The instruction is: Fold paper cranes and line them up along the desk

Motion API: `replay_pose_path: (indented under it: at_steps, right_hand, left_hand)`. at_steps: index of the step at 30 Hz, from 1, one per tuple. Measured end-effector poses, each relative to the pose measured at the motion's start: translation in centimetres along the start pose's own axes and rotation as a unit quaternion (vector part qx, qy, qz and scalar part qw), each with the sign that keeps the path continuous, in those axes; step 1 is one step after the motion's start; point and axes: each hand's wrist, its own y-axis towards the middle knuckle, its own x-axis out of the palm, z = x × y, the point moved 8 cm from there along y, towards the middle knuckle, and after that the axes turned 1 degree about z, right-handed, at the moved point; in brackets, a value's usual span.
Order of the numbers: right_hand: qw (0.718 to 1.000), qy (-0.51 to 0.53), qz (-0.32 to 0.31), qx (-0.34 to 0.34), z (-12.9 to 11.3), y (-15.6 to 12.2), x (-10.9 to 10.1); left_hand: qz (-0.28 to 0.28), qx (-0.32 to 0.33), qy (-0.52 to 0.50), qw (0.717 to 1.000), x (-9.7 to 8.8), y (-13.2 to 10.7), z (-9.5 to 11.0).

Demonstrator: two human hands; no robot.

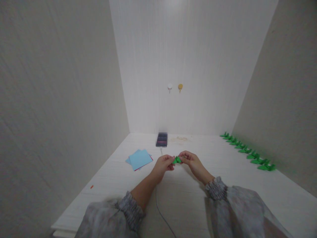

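A small folded green paper piece (176,160) is held between my two hands above the middle of the white table. My left hand (163,165) pinches its left end between thumb and fingers. On the other side, my right hand (192,162) grips the right end with its fingertips. The fingers cover part of the piece, so its full shape is hidden. Along the right side of the table stands a row of several folded green paper figures (253,155), apart from my hands.
Light blue square paper sheets (140,160) lie stacked left of my hands, with a reddish edge showing beneath. A phone (161,139) sits near the back wall, its cable (158,206) running toward me. An orange scrap (91,186) lies at the left. Two hooks (180,87) are on the wall.
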Motion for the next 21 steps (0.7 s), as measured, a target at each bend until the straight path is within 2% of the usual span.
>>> replay_pose_path:
  at_steps: [3,9,12,21]
  right_hand:
    - [1.000,0.021,-0.008,0.003,0.3,0.0,0.1]
    - [0.993,0.105,-0.027,0.050,0.3,-0.5,0.8]
    - [0.986,0.147,-0.022,0.077,0.2,-0.7,1.0]
    - [0.960,0.259,-0.027,0.104,0.6,-0.7,1.7]
  left_hand:
    - [-0.035,-0.014,0.015,0.999,0.6,-0.3,-0.2]
    - [-0.088,-0.015,-0.067,0.994,1.3,-0.5,-0.2]
    - [-0.092,-0.017,-0.093,0.991,1.4,-0.5,-0.2]
    - [-0.096,-0.032,-0.164,0.981,2.1,-0.9,0.1]
